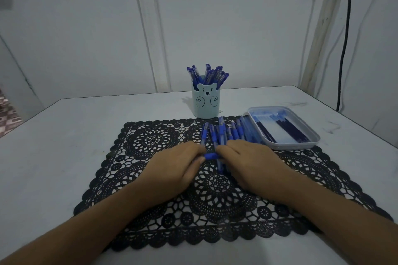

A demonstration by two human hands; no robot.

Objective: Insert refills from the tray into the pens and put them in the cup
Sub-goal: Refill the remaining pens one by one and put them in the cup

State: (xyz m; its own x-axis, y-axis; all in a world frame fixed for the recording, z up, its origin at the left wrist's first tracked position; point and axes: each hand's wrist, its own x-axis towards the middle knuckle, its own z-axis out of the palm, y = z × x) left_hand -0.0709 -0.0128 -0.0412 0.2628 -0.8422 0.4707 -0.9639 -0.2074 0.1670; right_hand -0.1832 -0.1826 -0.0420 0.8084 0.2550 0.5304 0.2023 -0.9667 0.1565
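Several blue pens [224, 131] lie side by side on the black lace mat [150, 178], just in front of the cup. My left hand [178, 164] and my right hand [247, 161] meet over their near ends, and together they pinch one blue pen [210, 156] lying crosswise between the fingertips. The pale blue bear cup [206, 103] stands behind the mat with several blue pens upright in it. A shallow white tray [286, 145] at the right holds several dark refills [288, 130].
A white table [53, 146] carries everything, with walls close behind and to the right. A black cable [344, 38] hangs down the right wall. The table's left edge drops off near a patterned floor.
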